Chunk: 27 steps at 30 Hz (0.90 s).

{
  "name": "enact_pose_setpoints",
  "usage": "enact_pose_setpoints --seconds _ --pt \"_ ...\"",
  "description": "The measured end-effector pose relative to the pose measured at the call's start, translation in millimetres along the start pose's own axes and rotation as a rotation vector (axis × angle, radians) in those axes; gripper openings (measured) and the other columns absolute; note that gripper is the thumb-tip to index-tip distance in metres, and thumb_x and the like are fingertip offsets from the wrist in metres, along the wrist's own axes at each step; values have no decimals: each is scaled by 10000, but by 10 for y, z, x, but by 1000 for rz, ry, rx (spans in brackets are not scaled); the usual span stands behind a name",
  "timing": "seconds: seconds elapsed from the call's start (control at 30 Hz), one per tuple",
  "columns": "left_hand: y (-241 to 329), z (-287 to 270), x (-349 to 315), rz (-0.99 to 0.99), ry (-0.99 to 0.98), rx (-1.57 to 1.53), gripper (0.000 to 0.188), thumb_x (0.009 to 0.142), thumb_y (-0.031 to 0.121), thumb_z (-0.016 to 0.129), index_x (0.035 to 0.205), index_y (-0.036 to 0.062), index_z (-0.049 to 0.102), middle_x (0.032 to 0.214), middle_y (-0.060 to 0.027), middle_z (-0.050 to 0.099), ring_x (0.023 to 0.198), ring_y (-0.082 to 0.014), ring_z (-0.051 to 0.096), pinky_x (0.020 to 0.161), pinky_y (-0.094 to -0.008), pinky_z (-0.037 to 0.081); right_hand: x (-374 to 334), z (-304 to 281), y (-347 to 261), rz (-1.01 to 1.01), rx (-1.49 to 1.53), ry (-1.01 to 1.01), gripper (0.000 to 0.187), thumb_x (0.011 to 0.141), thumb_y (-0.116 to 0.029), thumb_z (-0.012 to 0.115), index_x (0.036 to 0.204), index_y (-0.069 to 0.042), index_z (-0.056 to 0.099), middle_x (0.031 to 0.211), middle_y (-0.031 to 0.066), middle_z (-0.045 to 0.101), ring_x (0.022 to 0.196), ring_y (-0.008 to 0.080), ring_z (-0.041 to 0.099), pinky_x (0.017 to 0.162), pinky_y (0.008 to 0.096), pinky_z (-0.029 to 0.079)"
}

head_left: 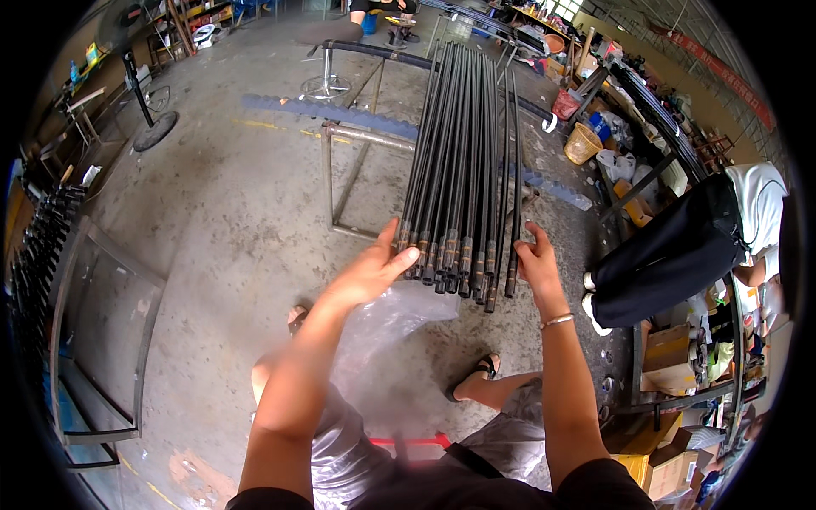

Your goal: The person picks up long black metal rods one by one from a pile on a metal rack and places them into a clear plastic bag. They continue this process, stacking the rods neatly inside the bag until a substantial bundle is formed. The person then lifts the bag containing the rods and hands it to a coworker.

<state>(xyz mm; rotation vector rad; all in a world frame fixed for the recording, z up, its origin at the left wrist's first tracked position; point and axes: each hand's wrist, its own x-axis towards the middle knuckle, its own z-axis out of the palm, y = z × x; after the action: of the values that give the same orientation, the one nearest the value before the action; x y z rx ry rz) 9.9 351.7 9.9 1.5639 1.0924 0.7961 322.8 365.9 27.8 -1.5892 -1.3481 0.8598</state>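
A bundle of long black tubes [455, 161] lies lengthwise on a metal frame stand [327, 170], with the near ends pointing at me. Clear sleeves or tape and brownish bands show near those ends. At the bundle's left edge is my left hand [370, 270], its thumb and index finger spread against the outer tubes; its other fingers are partly hidden. One tube [515, 183] lies slightly apart on the right. Beside its near end is my right hand [540, 265], index finger raised and thumb close to the tube. Clear plastic sheeting [395, 319] hangs below the tube ends.
A person in dark trousers [671, 255] bends at the right by cluttered shelves with cardboard boxes [671, 357]. On the left stands another metal frame [149, 340] near a stack of dark parts [38, 255]. A wicker basket [582, 144] and a fan stand [155, 132] are farther off.
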Motion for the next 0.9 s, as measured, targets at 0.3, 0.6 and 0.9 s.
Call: enact_pose_setpoints --seconds 0.3,0.6,0.9 --pt "48 186 85 -44 123 -79 892 864 555 525 1447 10 126 1409 -246 338 1319 -311 338 1069 -341 274 -12 177 16 34 -27 90 576 893 -166 548 1375 6 284 675 11 550 524 71 440 459 246 345" --pt "-95 208 177 -6 143 -340 637 936 293 528 1451 76 222 1310 -114 473 1179 -194 451 1002 -278 327 -157 217 -537 -181 -74 34 578 871 -97 538 1391 -16 299 641 0 515 525 67 434 479 242 357" --pt "-11 32 137 -87 109 -444 589 950 262 474 1452 81 225 779 14 513 656 -77 449 619 -227 410 16 564 -951 -229 -374 3 572 842 -184 530 1362 -12 364 650 133 590 630 284 583 656 390 454"
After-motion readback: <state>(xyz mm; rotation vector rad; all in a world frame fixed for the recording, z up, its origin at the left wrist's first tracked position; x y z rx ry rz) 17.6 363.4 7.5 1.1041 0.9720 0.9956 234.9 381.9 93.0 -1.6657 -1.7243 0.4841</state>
